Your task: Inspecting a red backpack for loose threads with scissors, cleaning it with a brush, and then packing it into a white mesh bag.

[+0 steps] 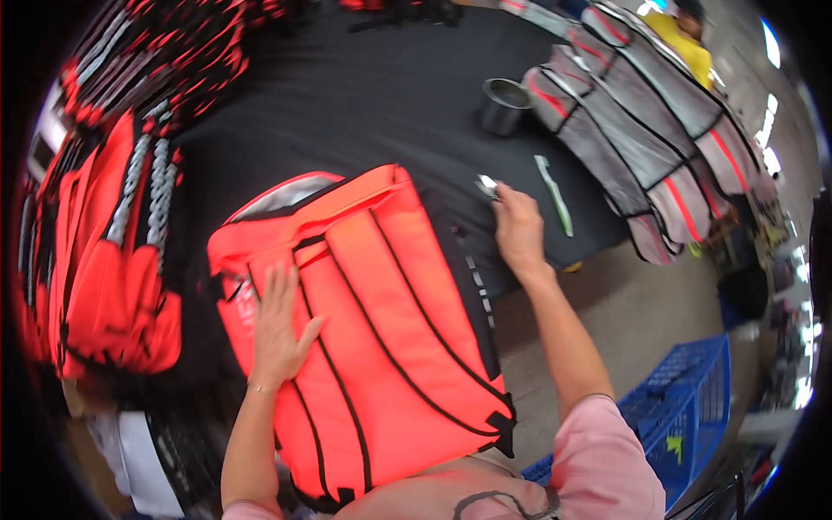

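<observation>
Head view: a person steadies an orange bag on a black-covered table while the other hand takes up a small metal tool.

Left hand (pixel 277 325) lies open and flat on the orange insulated bag (pixel 373 338), which sits at the table's (pixel 347 95) near edge with its black straps up. Right hand (pixel 518 230) is curled beside the bag's dark side panel, fingers pinching a small shiny tool (pixel 486 185), seemingly a trimmer. Judged step: inspecting or trimming the bag; next, the tool must meet a seam while the flat hand holds the bag still. The tool's tip is too small to identify, and the bag's bottom is hidden by the person's body.
</observation>
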Demonstrator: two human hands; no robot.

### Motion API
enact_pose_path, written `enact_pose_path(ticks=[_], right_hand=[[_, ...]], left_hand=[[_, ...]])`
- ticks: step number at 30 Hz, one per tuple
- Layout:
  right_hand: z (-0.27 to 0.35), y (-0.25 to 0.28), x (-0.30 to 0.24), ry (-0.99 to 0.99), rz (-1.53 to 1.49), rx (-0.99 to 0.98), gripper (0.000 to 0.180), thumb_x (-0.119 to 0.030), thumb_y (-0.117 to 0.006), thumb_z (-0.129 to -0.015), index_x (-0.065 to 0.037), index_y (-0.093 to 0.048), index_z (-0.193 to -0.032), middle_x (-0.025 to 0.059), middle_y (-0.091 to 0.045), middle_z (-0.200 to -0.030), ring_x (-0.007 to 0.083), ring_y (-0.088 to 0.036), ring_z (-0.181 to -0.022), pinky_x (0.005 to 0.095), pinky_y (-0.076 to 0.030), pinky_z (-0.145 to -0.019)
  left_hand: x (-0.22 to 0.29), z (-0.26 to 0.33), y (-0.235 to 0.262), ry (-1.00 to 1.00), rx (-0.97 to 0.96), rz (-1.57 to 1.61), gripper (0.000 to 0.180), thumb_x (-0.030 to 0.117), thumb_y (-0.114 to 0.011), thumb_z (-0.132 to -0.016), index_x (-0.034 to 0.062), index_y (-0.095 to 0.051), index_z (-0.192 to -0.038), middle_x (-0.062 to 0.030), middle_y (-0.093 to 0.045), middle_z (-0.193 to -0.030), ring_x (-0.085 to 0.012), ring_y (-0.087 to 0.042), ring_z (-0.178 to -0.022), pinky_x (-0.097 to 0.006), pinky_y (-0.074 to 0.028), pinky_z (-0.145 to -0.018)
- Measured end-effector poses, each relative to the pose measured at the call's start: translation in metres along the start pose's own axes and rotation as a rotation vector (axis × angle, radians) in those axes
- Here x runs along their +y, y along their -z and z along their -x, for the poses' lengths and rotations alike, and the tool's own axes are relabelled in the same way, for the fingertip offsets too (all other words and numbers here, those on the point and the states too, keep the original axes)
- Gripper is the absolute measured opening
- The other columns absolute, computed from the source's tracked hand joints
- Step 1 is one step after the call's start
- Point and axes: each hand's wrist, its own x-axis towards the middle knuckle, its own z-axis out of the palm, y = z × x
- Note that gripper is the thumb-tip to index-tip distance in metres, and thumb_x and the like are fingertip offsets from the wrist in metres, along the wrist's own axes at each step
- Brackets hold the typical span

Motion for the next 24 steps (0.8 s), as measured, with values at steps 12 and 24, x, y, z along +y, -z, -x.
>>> enact_pose_path(ticks=[12, 24], right_hand=[[-0.043, 0.034, 0.056, -0.221, 0.408, -0.087, 0.034, -0.025, -0.062, -0.09, -0.007, -0.064, -0.118, 0.0162, -0.065, -0.117, 0.0359, -0.061, -0.109, 0.0452, -0.049, -0.091], [0.009, 0.054, 0.157, -0.145, 0.668, -0.114, 0.038, 0.006, -0.05, -0.081, 0.001, -0.059, -0.118, 0.0278, -0.061, -0.098, 0.0448, -0.06, -0.092, 0.0492, -0.047, -0.082]], left_hand=[[0.009, -0.004, -0.001, -0.021, 0.009, 0.005, 0.081, 0.044, -0.058, -0.091, 0.0053, -0.024, -0.152, -0.0183, -0.022, -0.158, -0.0327, -0.015, -0.148, -0.052, -0.012, -0.118], [0.013, -0.009, -0.002, -0.021, 0.017, -0.041, 0.079, 0.051, -0.049, -0.094, 0.0059, -0.022, -0.153, -0.0115, -0.017, -0.16, -0.0253, -0.011, -0.149, -0.055, -0.01, -0.118]])
